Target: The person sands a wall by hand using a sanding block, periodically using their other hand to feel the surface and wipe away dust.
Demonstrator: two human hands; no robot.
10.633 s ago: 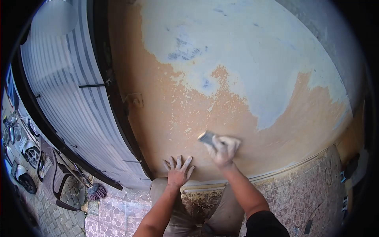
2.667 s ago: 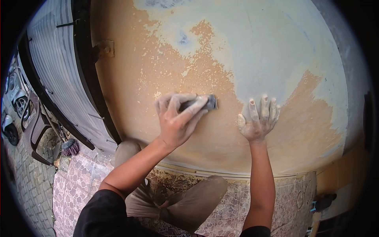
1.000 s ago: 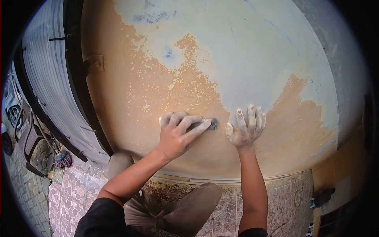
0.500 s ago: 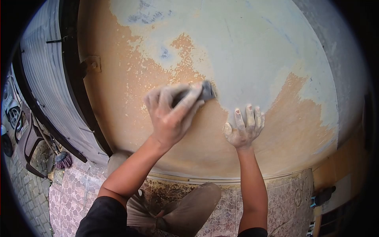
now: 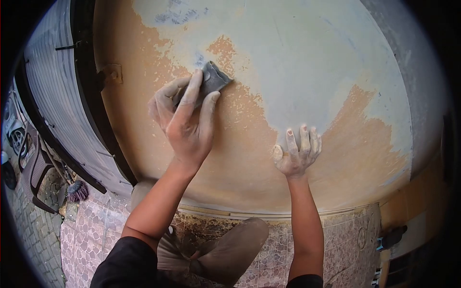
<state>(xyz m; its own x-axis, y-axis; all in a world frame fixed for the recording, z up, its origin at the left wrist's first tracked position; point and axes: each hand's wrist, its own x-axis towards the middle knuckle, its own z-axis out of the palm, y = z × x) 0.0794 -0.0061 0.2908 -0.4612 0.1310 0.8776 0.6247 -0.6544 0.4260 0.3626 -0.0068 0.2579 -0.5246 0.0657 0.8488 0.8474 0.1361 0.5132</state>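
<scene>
My left hand (image 5: 185,117), dusty with pale powder, grips a folded dark grey abrasive sheet (image 5: 214,79) between fingers and thumb. The sheet is against the wall (image 5: 307,57), where flaky orange paint meets a pale grey-green area. Lower and to the right, my right hand (image 5: 297,151) lies flat on the same wall with its fingers apart, holding nothing. Whitish dust coats its fingers too.
Along the left runs a dark frame (image 5: 89,96) with a corrugated panel (image 5: 50,81). Beyond it are a brown chair (image 5: 36,175) and a mop (image 5: 77,191). My bent knee (image 5: 249,235) is above the patterned tile floor (image 5: 307,249), close to the wall's base.
My left hand has moved up and to the left across the wall with the grey sheet. My right hand has stayed nearly in place.
</scene>
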